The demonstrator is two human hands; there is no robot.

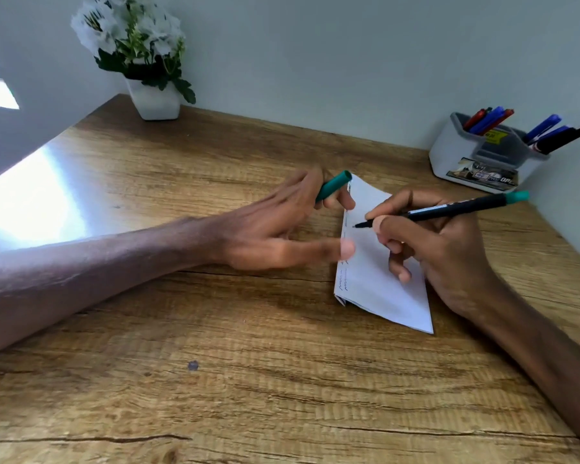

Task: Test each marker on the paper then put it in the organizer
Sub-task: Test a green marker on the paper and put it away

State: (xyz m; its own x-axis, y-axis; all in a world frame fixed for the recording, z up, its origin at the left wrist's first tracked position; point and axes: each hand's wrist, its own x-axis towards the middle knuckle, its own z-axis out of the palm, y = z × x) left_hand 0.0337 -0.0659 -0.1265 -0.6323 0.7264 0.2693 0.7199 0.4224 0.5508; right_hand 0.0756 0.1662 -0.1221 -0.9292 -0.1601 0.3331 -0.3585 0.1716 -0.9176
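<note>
On a wooden desk (215, 380), the right hand (449, 252) grips a marker (449, 209), tip apparently touching the folded paper (379, 293). The left hand (275, 226) pinches its green cap (334, 185). Behind stands the organizer (449, 155).

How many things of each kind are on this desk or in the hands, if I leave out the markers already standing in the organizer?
marker: 1
green cap: 1
paper: 1
organizer: 1
flower pot: 1
Total: 5

Wooden desk (215, 380), pale grey wall (349, 55), window glare, white potted flowers (138, 45)
</note>
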